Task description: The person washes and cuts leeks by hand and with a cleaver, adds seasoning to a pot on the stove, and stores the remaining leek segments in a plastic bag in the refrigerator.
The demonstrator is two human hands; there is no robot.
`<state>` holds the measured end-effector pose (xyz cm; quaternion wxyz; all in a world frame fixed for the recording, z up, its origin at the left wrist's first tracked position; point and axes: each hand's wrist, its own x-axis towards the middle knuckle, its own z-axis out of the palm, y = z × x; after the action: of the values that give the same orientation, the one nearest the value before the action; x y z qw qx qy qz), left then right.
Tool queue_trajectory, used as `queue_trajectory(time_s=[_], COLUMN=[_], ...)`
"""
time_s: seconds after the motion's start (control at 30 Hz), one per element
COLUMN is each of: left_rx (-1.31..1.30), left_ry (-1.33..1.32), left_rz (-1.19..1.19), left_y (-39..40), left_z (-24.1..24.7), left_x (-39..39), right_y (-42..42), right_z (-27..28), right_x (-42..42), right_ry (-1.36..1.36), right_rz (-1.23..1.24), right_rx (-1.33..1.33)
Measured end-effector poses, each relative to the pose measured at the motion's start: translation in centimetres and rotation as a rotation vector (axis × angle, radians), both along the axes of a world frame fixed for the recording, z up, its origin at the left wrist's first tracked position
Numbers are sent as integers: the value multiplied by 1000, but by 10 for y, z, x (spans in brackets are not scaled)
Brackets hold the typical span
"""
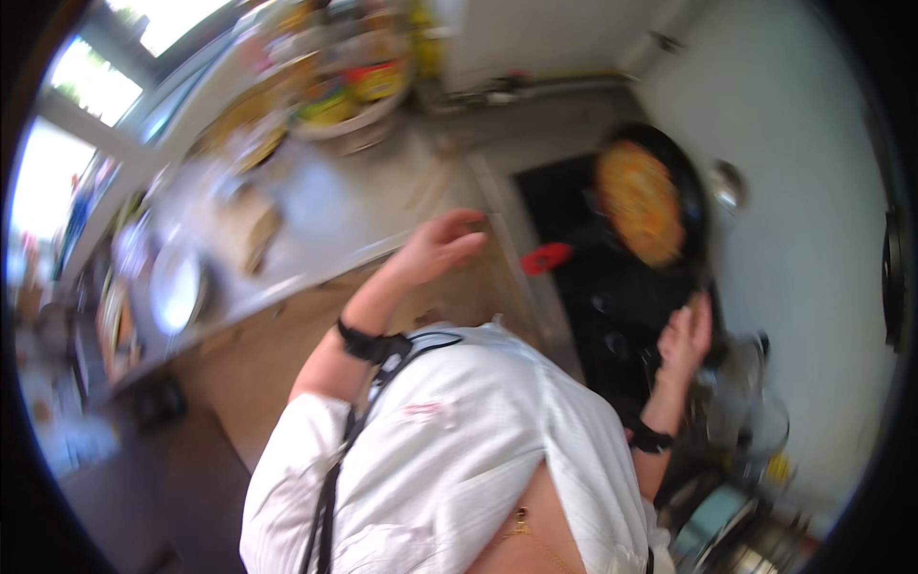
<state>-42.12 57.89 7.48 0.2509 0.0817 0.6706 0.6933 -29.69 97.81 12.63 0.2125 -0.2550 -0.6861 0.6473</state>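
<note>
My left hand (pixel 446 247) hovers in front of the counter edge, fingers loosely bent and apart, with nothing in it. To its right, a red handle end (pixel 546 258), apparently of a kitchen utensil, lies over the black stove top. A dark frying pan (pixel 694 208) sits on the stove by the wall, holding a flat, golden-orange fried food (pixel 640 204) like a pancake or omelette. My right hand (pixel 685 337) is just below the pan's near rim. Blur hides whether its fingers close on the pan's handle.
On the left counter (pixel 323 186) are a white bowl (pixel 176 290), a beige item (pixel 247 226) and a round container (pixel 358 122) of colourful packages. A metal utensil (pixel 728 185) is against the wall (pixel 789 251). Glassware (pixel 746 416) stands right of my right arm.
</note>
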Motion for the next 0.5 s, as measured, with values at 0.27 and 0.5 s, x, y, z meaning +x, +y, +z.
queue_trajectory(time_s=[0.27, 0.5], left_rx=[143, 557], left_ry=[271, 121], left_rz=[-92, -36], left_y=[-36, -89], left_z=[55, 35], left_x=[76, 87], right_y=[-124, -304], right_z=[62, 46], right_x=[-34, -109], right_ry=[79, -343], right_rz=[1074, 1667], right_rx=[-106, -80])
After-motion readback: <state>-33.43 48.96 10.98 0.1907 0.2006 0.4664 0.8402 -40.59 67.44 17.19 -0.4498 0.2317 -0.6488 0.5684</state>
